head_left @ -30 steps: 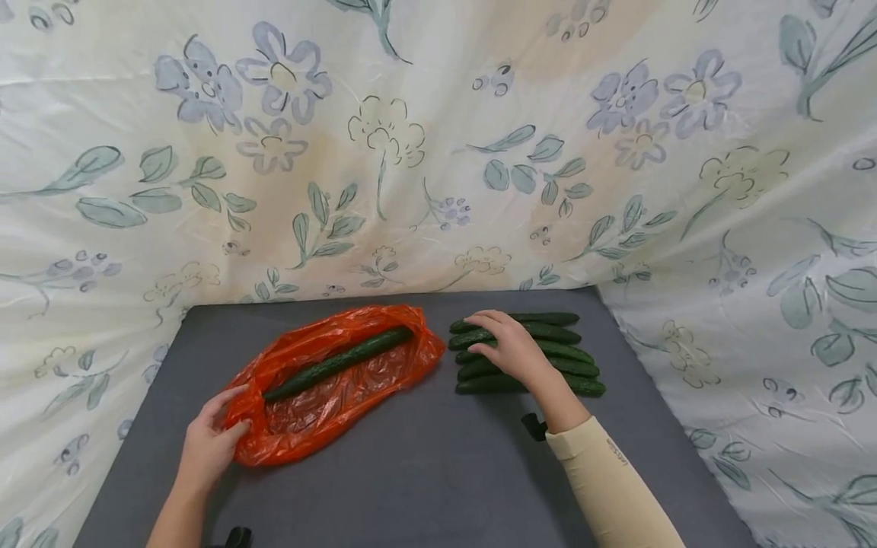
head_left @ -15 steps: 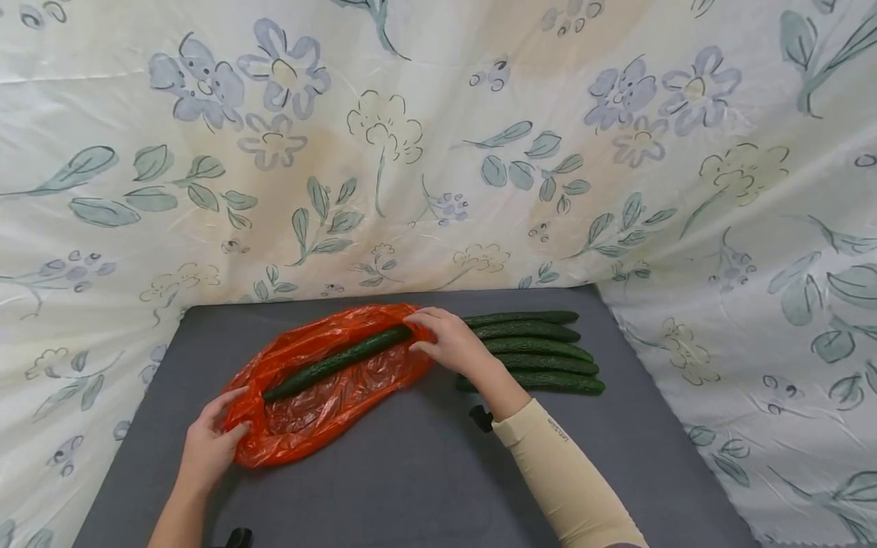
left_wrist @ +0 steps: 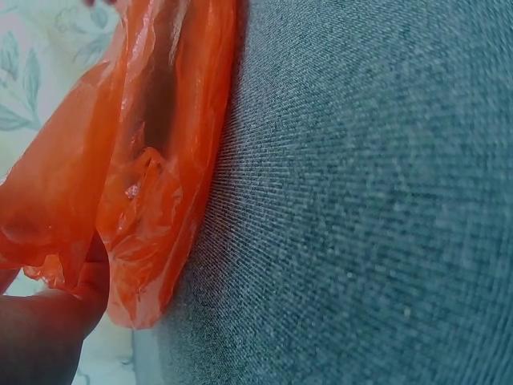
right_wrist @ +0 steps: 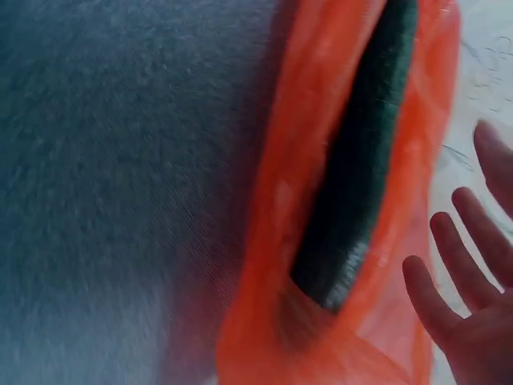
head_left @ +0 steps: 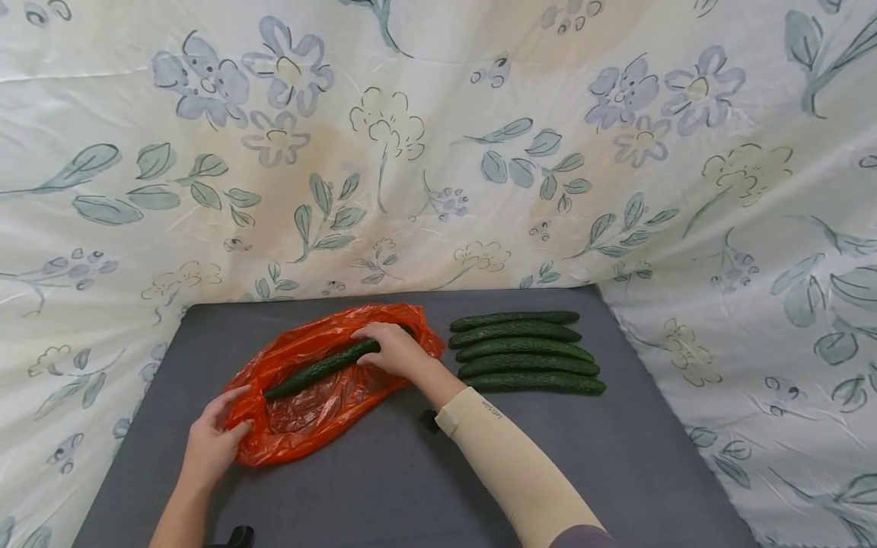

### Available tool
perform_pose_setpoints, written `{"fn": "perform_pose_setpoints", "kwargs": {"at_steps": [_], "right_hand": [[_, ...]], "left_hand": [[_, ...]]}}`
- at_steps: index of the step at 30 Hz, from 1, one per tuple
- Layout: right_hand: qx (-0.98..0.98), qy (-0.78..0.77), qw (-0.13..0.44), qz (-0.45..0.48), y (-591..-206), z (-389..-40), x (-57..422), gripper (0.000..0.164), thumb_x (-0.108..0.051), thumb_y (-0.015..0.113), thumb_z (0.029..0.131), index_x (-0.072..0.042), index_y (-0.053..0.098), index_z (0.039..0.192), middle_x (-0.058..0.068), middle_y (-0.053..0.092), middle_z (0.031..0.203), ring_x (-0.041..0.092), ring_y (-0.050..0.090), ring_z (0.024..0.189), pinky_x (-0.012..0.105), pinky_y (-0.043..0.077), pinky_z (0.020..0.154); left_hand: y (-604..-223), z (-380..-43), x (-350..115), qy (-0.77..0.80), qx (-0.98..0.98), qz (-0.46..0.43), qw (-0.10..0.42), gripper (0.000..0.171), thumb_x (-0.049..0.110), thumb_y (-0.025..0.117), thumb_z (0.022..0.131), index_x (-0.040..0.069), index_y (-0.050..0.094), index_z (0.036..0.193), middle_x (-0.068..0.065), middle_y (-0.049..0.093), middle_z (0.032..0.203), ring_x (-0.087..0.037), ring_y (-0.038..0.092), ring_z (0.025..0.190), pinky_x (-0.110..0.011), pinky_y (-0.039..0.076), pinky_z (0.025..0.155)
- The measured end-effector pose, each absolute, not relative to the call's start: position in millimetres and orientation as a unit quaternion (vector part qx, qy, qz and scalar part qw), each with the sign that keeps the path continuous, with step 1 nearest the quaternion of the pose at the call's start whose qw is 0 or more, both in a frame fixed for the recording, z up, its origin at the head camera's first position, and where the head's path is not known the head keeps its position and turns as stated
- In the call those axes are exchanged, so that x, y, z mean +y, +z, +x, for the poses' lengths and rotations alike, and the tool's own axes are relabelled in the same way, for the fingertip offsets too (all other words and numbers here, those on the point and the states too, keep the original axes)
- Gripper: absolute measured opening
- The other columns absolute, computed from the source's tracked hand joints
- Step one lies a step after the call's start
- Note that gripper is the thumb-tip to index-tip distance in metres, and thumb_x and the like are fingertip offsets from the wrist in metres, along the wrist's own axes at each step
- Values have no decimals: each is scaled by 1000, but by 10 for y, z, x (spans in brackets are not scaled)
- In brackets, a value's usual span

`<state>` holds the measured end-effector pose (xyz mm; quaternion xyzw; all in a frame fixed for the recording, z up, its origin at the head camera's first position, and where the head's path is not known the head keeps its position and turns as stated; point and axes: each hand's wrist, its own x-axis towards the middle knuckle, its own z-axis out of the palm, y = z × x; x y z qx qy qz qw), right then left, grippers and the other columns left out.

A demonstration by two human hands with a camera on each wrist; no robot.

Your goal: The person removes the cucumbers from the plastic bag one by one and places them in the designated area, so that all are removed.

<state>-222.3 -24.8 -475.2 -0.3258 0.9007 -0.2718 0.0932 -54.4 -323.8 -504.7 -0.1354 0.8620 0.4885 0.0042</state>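
Note:
An orange-red plastic bag (head_left: 274, 454) lies spread on its side at the left of the table. One cucumber (head_left: 317, 371) rests slantwise in its opening. At the bag's near-left end my left hand (head_left: 214, 440) pinches the film; the left wrist view shows the thumb and a fingertip (left_wrist: 98, 265) at the thin plastic. My right hand (head_left: 397, 352) hovers over the cucumber and hides part of its far half. In the right wrist view the fingers (right_wrist: 461, 273) are spread and straight, apart from the cucumber (right_wrist: 353, 184).
Several cucumbers (head_left: 527, 364) lie side by side on the grey table (head_left: 425, 487), right of the bag. A floral cloth (head_left: 438, 190) hangs behind the table and along its sides.
My right hand has moved left from above the cucumber row, past the bag's right end, to above the cucumber in the bag. The left hand and the bag have stayed in place.

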Motion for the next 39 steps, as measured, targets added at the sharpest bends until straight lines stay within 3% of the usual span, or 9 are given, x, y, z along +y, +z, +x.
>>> {"fn": "perform_pose_setpoints", "kwargs": {"at_steps": [2,5,17,22,25,29,34,37,39], "right_hand": [[903,-267,106,-319,-4802,-2251,-311,49,-29,73,92,-23,61,140,-2,57,146,18,48,139,38,41,113],[907,-259,113,-313,-4865,-2295,-367,47,-30,74,92,-25,63,138,-4,57,145,17,47,140,37,39,115],[940,-132,70,-306,-5094,-2397,-459,52,-40,75,89,-34,61,138,-8,55,141,17,44,135,45,36,112],[946,-98,59,-303,-5159,-2380,-511,47,-41,75,88,-36,63,133,-6,51,135,19,41,130,45,36,109],[948,-105,65,-293,-5181,-2374,-529,39,-36,77,88,-35,62,124,-9,55,136,18,43,132,50,34,113],[947,-119,83,-287,-5204,-2362,-527,42,-30,76,89,-35,61,129,-12,59,140,16,48,135,55,28,118],[936,-165,102,-294,-5211,-2350,-467,45,-28,73,91,-34,64,134,-13,61,139,17,51,134,56,25,119],[925,-202,110,-303,-5204,-2346,-425,44,-27,73,91,-32,65,134,-13,62,138,18,52,133,56,27,116],[918,-216,108,-313,-5185,-2341,-409,44,-27,73,91,-30,66,134,-12,62,138,17,53,132,55,30,114]], "left_hand": [[-5050,-548,-3233,490,862,-133,5,56,4,55,98,10,42,152,-24,24,163,-50,27,146,-39,49,105],[-5054,-554,-3224,496,859,-129,4,57,3,54,98,10,41,153,-25,22,164,-51,24,147,-68,33,108],[-5077,-600,-3232,498,859,-115,6,55,6,55,100,10,40,153,-25,21,164,-50,21,148,-70,32,107],[-5085,-593,-3241,487,865,-119,7,56,6,55,100,10,40,153,-23,21,164,-48,23,148,-60,39,109],[-5075,-586,-3243,485,867,-116,5,55,6,56,99,10,42,152,-23,22,164,-48,24,148,-26,47,103],[-5057,-585,-3231,488,866,-112,1,55,4,57,98,10,44,151,-23,26,162,-47,26,148,1,33,80],[-5051,-578,-3227,481,869,-118,10,55,6,57,99,11,42,152,-23,26,163,-47,27,147,-17,45,98],[-5063,-567,-3240,485,866,-122,5,56,4,55,98,10,42,152,-25,25,162,-49,28,145,-19,50,91],[-5064,-565,-3255,487,864,-126,0,56,3,54,98,10,42,152,-26,25,162,-47,32,141,-9,45,74]]}}
